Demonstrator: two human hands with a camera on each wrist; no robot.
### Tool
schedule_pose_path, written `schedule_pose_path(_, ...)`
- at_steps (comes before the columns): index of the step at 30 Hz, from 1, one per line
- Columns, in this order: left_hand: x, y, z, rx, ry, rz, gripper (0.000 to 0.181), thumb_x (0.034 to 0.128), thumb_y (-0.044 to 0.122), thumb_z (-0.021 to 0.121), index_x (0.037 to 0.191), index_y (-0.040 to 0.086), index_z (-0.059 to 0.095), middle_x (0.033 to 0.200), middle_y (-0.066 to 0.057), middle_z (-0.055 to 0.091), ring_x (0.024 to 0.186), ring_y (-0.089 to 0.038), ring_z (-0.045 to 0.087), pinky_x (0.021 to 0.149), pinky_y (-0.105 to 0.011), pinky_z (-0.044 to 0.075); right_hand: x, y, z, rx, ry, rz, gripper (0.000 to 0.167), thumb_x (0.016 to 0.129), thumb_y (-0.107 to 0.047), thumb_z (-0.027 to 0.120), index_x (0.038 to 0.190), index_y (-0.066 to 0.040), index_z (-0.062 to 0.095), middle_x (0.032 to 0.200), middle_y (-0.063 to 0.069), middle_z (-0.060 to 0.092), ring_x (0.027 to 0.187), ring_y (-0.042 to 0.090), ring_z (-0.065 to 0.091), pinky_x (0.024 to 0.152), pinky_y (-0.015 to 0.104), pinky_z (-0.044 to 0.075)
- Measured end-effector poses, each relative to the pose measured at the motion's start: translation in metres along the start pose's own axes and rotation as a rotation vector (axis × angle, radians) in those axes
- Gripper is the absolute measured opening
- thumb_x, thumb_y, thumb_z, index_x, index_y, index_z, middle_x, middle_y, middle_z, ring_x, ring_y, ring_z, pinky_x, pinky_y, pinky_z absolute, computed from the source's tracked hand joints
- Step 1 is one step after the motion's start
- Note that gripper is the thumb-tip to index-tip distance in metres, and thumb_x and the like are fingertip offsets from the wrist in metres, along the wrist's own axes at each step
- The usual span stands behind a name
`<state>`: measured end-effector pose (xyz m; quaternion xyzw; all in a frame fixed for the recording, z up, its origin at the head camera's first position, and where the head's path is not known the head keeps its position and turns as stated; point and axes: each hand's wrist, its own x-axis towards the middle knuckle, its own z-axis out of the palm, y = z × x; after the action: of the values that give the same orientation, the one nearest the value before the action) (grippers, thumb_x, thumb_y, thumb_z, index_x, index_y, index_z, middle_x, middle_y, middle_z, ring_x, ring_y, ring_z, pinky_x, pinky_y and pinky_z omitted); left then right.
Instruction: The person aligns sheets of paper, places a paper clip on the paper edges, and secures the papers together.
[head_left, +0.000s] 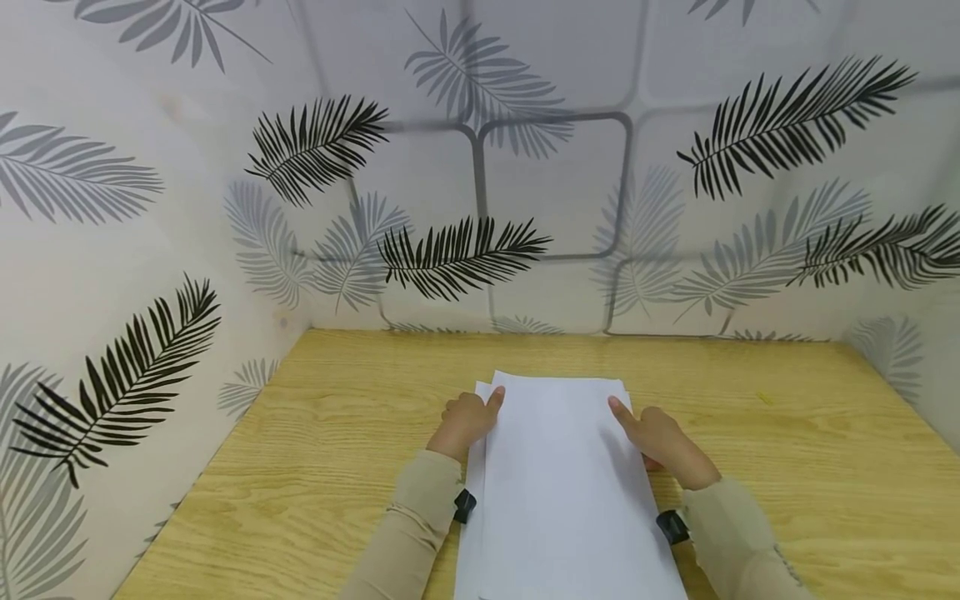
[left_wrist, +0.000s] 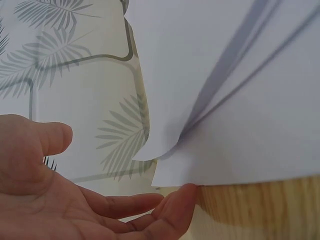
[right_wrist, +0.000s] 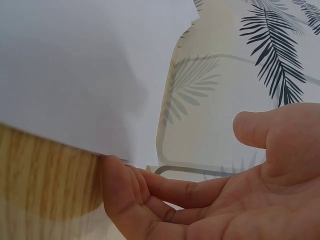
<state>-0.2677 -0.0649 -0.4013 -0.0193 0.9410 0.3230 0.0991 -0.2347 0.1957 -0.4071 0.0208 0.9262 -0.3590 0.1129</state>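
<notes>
White paper sheets lie in a loose stack before me, the lower ones showing along the left side. At the left edge is my left hand, its fingertips touching the sheets' edge. In the left wrist view its thumb stands apart from the paper, whose layers are separated and curl at a corner. On the opposite edge, my right hand touches the stack with its fingertips. The right wrist view shows its thumb away from the paper. Neither hand pinches a sheet.
The stack is on a wood-grain table, with leaf-patterned walls behind and at the sides. A small yellow bit lies toward the right. Dark wrist devices sit by both beige sleeves.
</notes>
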Motion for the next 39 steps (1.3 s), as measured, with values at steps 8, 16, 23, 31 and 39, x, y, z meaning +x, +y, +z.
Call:
schedule_pose_path(8,-0.003,0.006,0.002,0.017,0.010,0.002,0.069,0.1034,0.044,0.036,0.120,-0.021,0.053,0.111,-0.036,0.052,0.108,-0.048,0.049,0.093,-0.056,0.039,-0.002,-0.003,0.002,0.003,0.005,0.001,0.076,0.102,-0.050,0.034,0.112,0.025,0.043,0.061,0.006,0.043,0.046,0.015,0.046,0.049,0.027,0.044)
schedule_pose_path(16,-0.002,0.010,0.007,0.014,0.017,-0.008,0.069,0.1033,0.045,0.036,0.117,-0.020,0.055,0.108,-0.034,0.052,0.106,-0.045,0.051,0.091,-0.054,0.041,-0.004,-0.005,0.003,0.001,0.013,0.002,0.072,0.103,-0.047,0.035,0.110,0.024,0.044,0.061,0.006,0.043,0.044,0.014,0.044,0.048,0.026,0.043)
schedule_pose_path(23,0.000,0.013,0.012,-0.007,0.015,-0.010,0.070,0.1026,0.046,0.038,0.120,-0.020,0.053,0.108,-0.035,0.050,0.107,-0.048,0.049,0.090,-0.056,0.041,-0.002,-0.005,0.005,-0.006,0.014,-0.011,0.075,0.103,-0.049,0.034,0.110,0.025,0.045,0.058,0.005,0.044,0.043,0.014,0.046,0.047,0.026,0.044)
schedule_pose_path(31,0.003,0.014,0.014,0.004,0.021,-0.015,0.071,0.1028,0.046,0.037,0.122,-0.020,0.051,0.109,-0.035,0.051,0.108,-0.048,0.050,0.092,-0.056,0.041,0.000,-0.005,0.005,-0.012,0.011,-0.010,0.074,0.103,-0.048,0.033,0.109,0.025,0.045,0.055,0.006,0.044,0.041,0.013,0.044,0.046,0.025,0.041)
schedule_pose_path(39,0.003,0.011,0.012,-0.019,0.010,-0.016,0.070,0.1027,0.047,0.036,0.123,-0.018,0.053,0.114,-0.034,0.052,0.110,-0.046,0.050,0.093,-0.057,0.041,0.000,-0.005,0.006,-0.021,0.010,0.002,0.078,0.102,-0.050,0.033,0.113,0.026,0.043,0.060,0.009,0.048,0.042,0.014,0.045,0.049,0.027,0.043)
